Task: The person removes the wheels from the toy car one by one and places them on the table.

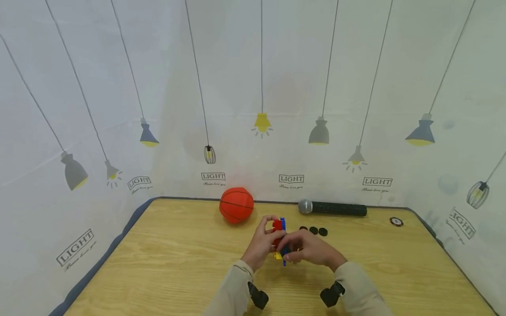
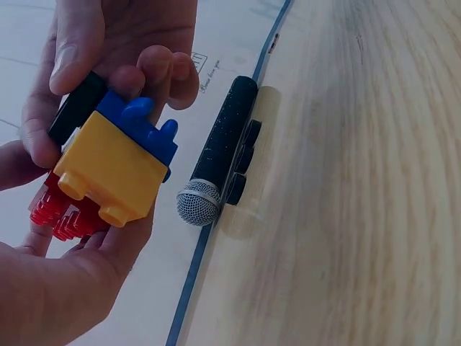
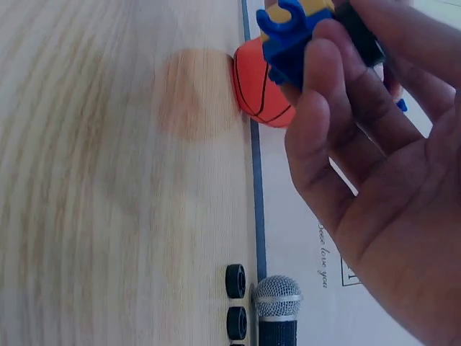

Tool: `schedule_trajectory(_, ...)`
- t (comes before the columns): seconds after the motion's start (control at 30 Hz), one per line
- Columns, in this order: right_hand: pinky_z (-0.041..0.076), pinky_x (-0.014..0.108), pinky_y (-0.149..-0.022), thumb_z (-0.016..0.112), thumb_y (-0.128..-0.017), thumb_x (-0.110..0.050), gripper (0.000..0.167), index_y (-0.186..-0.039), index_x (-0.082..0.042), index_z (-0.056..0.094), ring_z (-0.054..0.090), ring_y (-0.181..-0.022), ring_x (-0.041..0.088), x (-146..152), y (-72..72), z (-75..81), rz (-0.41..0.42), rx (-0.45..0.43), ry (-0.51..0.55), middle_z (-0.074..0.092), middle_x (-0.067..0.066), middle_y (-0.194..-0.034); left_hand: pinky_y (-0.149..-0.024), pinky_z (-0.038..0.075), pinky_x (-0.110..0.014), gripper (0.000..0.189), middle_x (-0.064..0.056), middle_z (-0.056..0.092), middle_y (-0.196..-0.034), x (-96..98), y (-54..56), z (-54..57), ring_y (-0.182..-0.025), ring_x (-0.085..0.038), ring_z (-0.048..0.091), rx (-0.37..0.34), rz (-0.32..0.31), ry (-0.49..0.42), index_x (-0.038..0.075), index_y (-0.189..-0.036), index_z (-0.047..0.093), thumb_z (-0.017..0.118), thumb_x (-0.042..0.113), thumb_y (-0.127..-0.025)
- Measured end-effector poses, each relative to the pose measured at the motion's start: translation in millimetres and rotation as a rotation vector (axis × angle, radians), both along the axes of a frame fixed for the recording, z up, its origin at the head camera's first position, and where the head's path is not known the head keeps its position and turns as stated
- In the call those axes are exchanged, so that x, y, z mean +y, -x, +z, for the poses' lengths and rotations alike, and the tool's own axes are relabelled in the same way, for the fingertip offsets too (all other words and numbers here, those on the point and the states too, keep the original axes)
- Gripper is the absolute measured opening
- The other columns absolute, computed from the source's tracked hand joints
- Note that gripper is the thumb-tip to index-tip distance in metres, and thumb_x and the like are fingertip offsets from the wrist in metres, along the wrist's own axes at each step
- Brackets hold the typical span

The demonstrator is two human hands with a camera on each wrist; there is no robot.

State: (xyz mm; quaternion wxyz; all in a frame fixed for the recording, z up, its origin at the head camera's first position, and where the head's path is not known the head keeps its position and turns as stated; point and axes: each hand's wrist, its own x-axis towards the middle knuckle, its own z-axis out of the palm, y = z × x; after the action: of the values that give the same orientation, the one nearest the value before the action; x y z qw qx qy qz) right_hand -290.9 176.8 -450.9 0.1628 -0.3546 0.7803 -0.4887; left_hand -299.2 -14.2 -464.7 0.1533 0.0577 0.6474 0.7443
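My left hand [image 1: 256, 246] grips a toy built of red, yellow and blue plastic blocks [image 1: 278, 225] above the table. In the left wrist view, the yellow block [image 2: 119, 166] faces the camera, beside a blue piece [image 2: 137, 124] with hook-shaped ends. Red blocks [image 2: 72, 215] sit against the left fingers. From the other side my right hand [image 1: 314, 251] pinches a small black wheel [image 2: 75, 109] at the toy's side, thumb and fingertips around it. The right wrist view also shows the wheel [image 3: 360, 36] between the right fingers, right at the blue piece.
Three black wheels [image 1: 313, 230] lie beyond the right hand, in front of a black microphone [image 1: 337, 209] with a silver mesh head. A red ball [image 1: 236, 205] with black lines stands at the back. Far right lies a round black-and-white disc [image 1: 396, 221]. Printed white cloth [image 1: 292, 145] surrounds the wooden table [image 1: 178, 254].
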Motion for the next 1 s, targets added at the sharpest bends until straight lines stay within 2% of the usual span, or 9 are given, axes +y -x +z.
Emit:
schedule_trajectory(0.13, 0.057, 0.036, -0.059, 0.07, -0.091, -0.009, 0.017, -0.107, -0.004, 0.07, 0.059, -0.062, 0.008, -4, -2.4, 1.5, -0.044, 0.014, -0.017, 0.07, 0.019, -0.087, -0.076, 0.054, -0.026, 0.036, -0.019, 0.063, -0.126, -0.7, 1.0, -1.1, -0.091, -0.019, 0.065, 0.002, -0.012, 0.001, 0.023, -0.132, 0.044, 0.061, 0.022, -0.1)
schedule_trajectory(0.33, 0.057, 0.044, -0.058, 0.072, -0.091, -0.011, 0.013, -0.104, -0.007, 0.07, 0.059, -0.059, 0.013, -11, -5.6, 4.4, -0.104, 0.046, -0.008, 0.067, 0.014, -0.078, -0.073, 0.048, -0.025, 0.031, -0.008, 0.052, -0.114, 1.1, 2.3, -2.3, -0.089, -0.018, 0.056, -0.024, -0.06, -0.118, 0.023, -0.131, 0.04, 0.054, 0.021, -0.104)
schedule_trajectory(0.6, 0.05, 0.026, -0.053, 0.075, -0.088, -0.009, 0.012, -0.099, -0.009, 0.071, 0.053, -0.056, 0.005, -13, -8.5, 2.1, -0.151, 0.095, -0.023, 0.065, 0.009, -0.077, -0.072, 0.041, -0.024, 0.027, -0.005, 0.047, -0.108, 4.2, 1.7, -6.3, -0.087, -0.017, 0.051, -0.01, -0.081, -0.162, 0.024, -0.128, 0.038, 0.051, 0.022, -0.105)
schedule_trajectory(0.8, 0.047, 0.022, -0.055, 0.077, -0.086, -0.008, 0.013, -0.097, -0.012, 0.071, 0.052, -0.06, 0.004, -13, -11.3, 2.4, -0.173, 0.122, -0.049, 0.067, 0.006, -0.086, -0.072, 0.04, -0.024, 0.026, -0.005, 0.047, -0.109, 4.7, 0.3, -7.5, -0.088, -0.017, 0.05, -0.011, -0.093, -0.148, 0.024, -0.129, 0.037, 0.048, 0.022, -0.107)
schedule_trajectory(1.0, 0.044, 0.021, -0.056, 0.078, -0.085, -0.008, 0.013, -0.095, -0.013, 0.071, 0.049, -0.061, 0.003, -13, -13.3, 2.1, -0.185, 0.175, -0.061, 0.066, 0.004, -0.084, -0.073, 0.041, -0.024, 0.028, -0.006, 0.049, -0.108, 5.4, 0.2, -7.7, -0.088, -0.017, 0.052, -0.003, -0.084, -0.139, 0.024, -0.131, 0.037, 0.05, 0.022, -0.106)
